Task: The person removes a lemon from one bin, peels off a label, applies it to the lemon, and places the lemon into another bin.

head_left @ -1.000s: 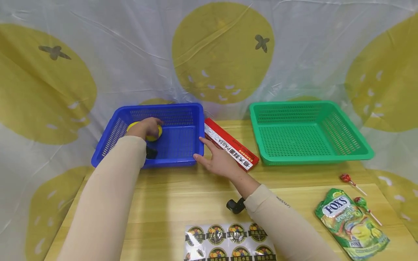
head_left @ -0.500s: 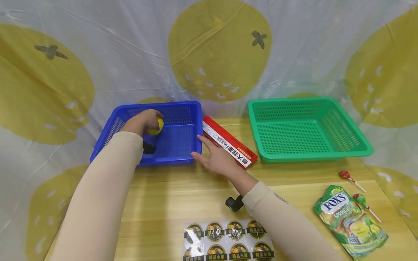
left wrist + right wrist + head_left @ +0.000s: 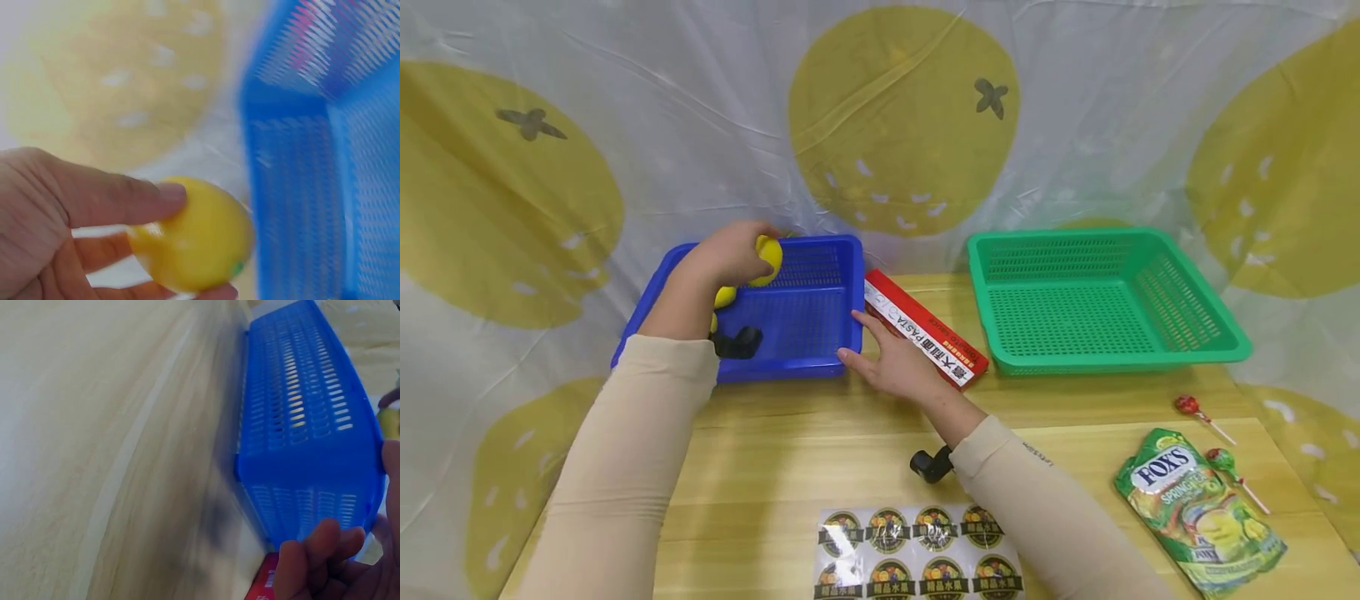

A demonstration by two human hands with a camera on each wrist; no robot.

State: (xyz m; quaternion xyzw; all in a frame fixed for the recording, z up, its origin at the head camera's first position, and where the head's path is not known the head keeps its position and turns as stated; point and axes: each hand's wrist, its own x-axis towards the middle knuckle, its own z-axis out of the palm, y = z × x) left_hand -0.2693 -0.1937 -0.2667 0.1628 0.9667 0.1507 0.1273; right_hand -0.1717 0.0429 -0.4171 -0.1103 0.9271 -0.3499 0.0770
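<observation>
My left hand (image 3: 733, 254) grips a yellow lemon (image 3: 767, 262) between thumb and fingers, raised over the back of the blue basket (image 3: 797, 367). In the left wrist view the lemon (image 3: 200, 234) shows a green spot, and the basket wall (image 3: 287, 206) stands to its right. Partly hidden under my left wrist lie more yellow fruit (image 3: 724, 297) and a black pipe elbow (image 3: 741, 342) inside the basket. My right hand (image 3: 895, 362) holds the basket's near right corner, thumb and index finger on the rim; the right wrist view shows its other fingers (image 3: 322, 544) curled by the outer wall.
A red pasta box (image 3: 925, 329) lies between the blue basket and a green basket (image 3: 1105, 367). Another black elbow (image 3: 929, 465) sits beside my right sleeve. A sticker sheet (image 3: 917, 550) is at the front; a green FOX'S pouch (image 3: 1202, 512) and two lollipops (image 3: 1187, 405) lie right.
My left hand has lifted the lemon up and back from the basket's floor, uncovering more yellow fruit and the black elbow. My right hand has stayed at the corner.
</observation>
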